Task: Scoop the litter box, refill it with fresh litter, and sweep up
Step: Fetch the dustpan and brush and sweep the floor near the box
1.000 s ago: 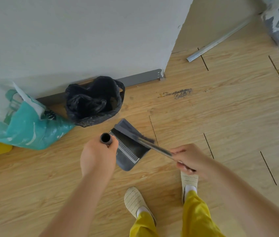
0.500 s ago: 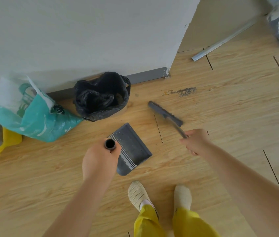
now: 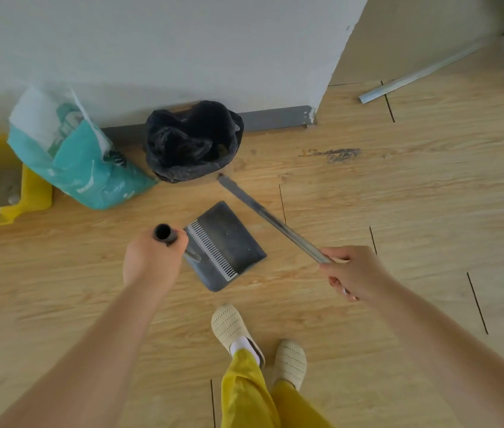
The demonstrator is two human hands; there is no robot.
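Broom has swung left since half a second ago, its head now just beside the black trash bag instead of out on open floor.

Right hand is wrapped tight on the broom's metal handle, left hand fisted around the dustpan pole, pan flat on the wood floor in front of the slippers. Yellow litter box sits at the far left edge against the wall, teal litter bag touching it, trash bag just right of that. Broom's blurry, so it's mid-sweep.
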